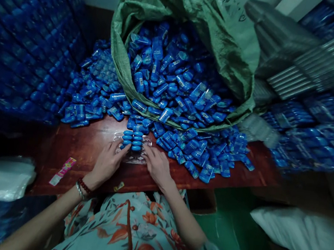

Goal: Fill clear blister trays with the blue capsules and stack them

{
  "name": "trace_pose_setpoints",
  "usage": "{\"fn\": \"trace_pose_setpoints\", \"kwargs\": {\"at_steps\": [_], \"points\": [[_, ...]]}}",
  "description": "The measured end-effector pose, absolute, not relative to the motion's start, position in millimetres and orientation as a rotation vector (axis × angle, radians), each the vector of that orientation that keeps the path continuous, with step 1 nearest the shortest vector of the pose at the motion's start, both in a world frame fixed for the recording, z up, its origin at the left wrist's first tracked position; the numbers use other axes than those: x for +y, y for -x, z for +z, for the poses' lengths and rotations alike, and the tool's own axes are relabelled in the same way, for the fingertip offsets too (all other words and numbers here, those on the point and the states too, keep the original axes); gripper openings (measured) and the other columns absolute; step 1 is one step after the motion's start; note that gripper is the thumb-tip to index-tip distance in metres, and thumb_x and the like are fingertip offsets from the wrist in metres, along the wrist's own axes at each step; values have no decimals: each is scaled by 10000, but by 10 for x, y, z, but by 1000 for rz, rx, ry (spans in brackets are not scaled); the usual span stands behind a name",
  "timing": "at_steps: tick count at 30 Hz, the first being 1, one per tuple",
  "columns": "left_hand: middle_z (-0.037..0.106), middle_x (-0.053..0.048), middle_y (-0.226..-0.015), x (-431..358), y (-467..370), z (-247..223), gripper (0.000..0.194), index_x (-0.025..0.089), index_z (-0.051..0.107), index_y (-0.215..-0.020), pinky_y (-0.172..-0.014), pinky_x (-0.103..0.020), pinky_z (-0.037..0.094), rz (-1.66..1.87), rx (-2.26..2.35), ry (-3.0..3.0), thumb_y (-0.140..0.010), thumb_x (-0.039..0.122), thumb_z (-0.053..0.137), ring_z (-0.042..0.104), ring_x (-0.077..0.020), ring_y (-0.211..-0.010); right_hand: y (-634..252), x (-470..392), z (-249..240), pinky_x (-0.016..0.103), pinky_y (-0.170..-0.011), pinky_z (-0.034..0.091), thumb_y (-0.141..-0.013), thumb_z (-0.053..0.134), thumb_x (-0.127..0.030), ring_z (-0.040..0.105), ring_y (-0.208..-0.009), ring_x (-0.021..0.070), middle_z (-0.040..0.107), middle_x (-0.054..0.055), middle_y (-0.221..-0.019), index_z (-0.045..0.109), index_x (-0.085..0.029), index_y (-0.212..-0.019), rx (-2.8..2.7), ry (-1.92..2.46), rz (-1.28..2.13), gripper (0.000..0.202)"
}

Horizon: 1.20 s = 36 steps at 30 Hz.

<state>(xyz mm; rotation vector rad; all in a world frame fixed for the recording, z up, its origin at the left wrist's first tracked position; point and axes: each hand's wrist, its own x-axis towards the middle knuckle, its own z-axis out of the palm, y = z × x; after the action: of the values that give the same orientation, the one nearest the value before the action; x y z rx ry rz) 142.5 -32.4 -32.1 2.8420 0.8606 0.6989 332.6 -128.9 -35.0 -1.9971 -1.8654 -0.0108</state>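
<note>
Small blue bottles (136, 142) lie in two short columns on a clear plastic tray (133, 160) near the table's front edge. My left hand (108, 162) is at the left column, its thumb and fingertips closed about the front bottle there. On the other side, my right hand (158, 165) rests at the tray's right edge, fingers stretched forward and apart, with nothing seen in them. Just beyond the tray, a large green woven sack (118, 59) lies with its mouth toward me, spilling many loose blue bottles (185, 103) onto the table.
The reddish wooden table (90, 147) carries loose bottles left and right of the sack. Tall stacks of packed blue bottles (20, 48) stand at left. Stacked clear trays (309, 70) and more packs are at right. A pink strip (63, 170) lies at front left.
</note>
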Motion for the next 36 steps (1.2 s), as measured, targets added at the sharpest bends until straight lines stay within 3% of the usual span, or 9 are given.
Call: {"fn": "trace_pose_setpoints", "kwargs": {"at_steps": [5, 9, 13, 16, 20, 25, 29, 33, 36], "points": [[573, -111, -1045, -596, -1923, -270, 294, 150, 544, -1147, -809, -321, 477, 751, 738, -2704, -900, 127, 386, 536, -192, -938, -3797, -1733, -425, 355, -789, 417, -946, 345, -324, 532, -900, 237, 606, 131, -948, 542, -119, -1137, -1353, 2324, -177, 342], [580, -194, -1054, -668, -2690, -250, 371, 39, 466, -1211, -859, -398, 446, 406, 932, -2680, -887, 220, 460, 519, -278, -1034, -4016, -1773, -437, 351, -748, 443, -905, 423, -357, 547, -928, 257, 583, 139, -1014, 493, -130, -1190, -1332, 2527, -32, 372], [586, -214, -1008, -564, -3128, -263, 327, 12, 457, -1168, -849, -431, 427, 211, 1136, -2610, -848, 75, 437, 536, -293, -1006, -3972, -1748, -448, 336, -762, 456, -865, 472, -285, 569, -960, 249, 546, 143, -1117, 412, -141, -1254, -1356, 2520, 113, 419], [573, -190, -1008, -507, -3169, -296, 248, 52, 494, -1058, -836, -412, 428, 199, 1157, -2596, -845, 16, 373, 542, -264, -973, -3894, -1797, -490, 342, -736, 463, -854, 483, -327, 583, -941, 255, 550, 149, -1125, 398, -145, -1255, -1297, 2457, 195, 449], [548, -171, -1003, -490, -3122, -332, 123, 74, 493, -957, -824, -384, 432, 168, 1156, -2572, -843, 66, 448, 532, -251, -964, -3824, -1881, -579, 348, -694, 461, -860, 441, -450, 589, -849, 245, 594, 135, -1026, 465, -156, -1147, -1154, 2301, 261, 412], [529, -173, -1019, -482, -3118, -373, 203, 70, 482, -964, -796, -390, 446, 176, 1100, -2553, -784, 104, 568, 523, -270, -960, -3779, -1902, -655, 304, -586, 452, -827, 479, -491, 548, -593, 176, 616, 59, -797, 469, -144, -1161, -859, 2146, 359, 482], [536, -152, -981, -511, -3110, -385, 147, 94, 491, -936, -823, -432, 439, 211, 1052, -2557, -794, 56, 504, 523, -268, -960, -3800, -1889, -653, 304, -577, 463, -833, 495, -455, 562, -557, 178, 603, 18, -680, 413, -149, -1277, -787, 2042, 433, 546], [533, -158, -1008, -641, -2971, -286, 210, 105, 511, -913, -855, -449, 427, 252, 1041, -2580, -802, -16, 380, 506, -270, -1016, -3833, -1920, -709, 305, -588, 484, -832, 509, -451, 591, -549, 175, 588, -7, -629, 418, -160, -1236, -652, 1887, 539, 506], [538, -155, -1016, -768, -2656, -182, 206, 109, 530, -957, -814, -429, 453, 255, 1055, -2618, -844, 38, 372, 509, -276, -996, -3826, -1978, -827, 304, -586, 493, -821, 518, -473, 594, -554, 164, 596, 2, -681, 429, -173, -1166, -558, 1793, 547, 465]]}}
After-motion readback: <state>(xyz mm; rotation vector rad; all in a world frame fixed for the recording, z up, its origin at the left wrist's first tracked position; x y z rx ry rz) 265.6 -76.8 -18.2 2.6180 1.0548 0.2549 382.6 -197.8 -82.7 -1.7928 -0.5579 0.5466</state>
